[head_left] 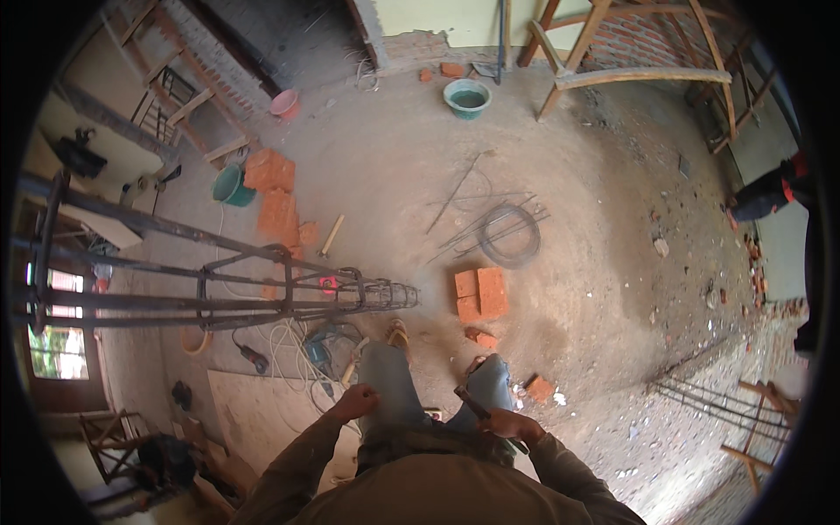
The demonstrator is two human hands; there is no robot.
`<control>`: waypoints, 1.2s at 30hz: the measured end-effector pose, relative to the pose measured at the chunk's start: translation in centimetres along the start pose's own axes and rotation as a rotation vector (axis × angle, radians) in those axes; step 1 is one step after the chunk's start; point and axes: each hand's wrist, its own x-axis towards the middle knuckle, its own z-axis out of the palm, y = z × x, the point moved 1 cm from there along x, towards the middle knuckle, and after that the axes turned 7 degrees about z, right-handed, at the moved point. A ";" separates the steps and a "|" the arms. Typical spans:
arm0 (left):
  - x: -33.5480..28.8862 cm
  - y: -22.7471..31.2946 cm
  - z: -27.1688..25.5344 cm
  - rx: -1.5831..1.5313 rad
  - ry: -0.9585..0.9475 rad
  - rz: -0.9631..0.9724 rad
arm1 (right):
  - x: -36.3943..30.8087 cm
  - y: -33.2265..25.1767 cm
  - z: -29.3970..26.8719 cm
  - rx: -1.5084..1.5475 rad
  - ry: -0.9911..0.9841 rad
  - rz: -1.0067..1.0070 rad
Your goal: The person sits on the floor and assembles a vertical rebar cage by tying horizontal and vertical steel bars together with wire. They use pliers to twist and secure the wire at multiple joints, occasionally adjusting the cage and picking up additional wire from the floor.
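My right hand is closed around a dark hand tool, which slants up and left over my right thigh; its exact kind is hard to make out. Beside my left thigh, my left hand has its fingers curled, and nothing shows in them. A blue-green power tool lies on the floor near that hand, among tangled pale cords. In front of my feet sits a stack of orange bricks, with a broken brick piece close by.
A rebar cage reaches in from the left, at body height. Further off lie a wire coil, loose rods, a wooden-handled tool and brick stacks. A green tub and wooden trestle stand beyond. Another person is at right.
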 end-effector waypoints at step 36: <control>38.1 -14.3 4.2 -0.114 1.018 1.053 | 34.6 7.5 -11.1 0.087 0.356 -0.383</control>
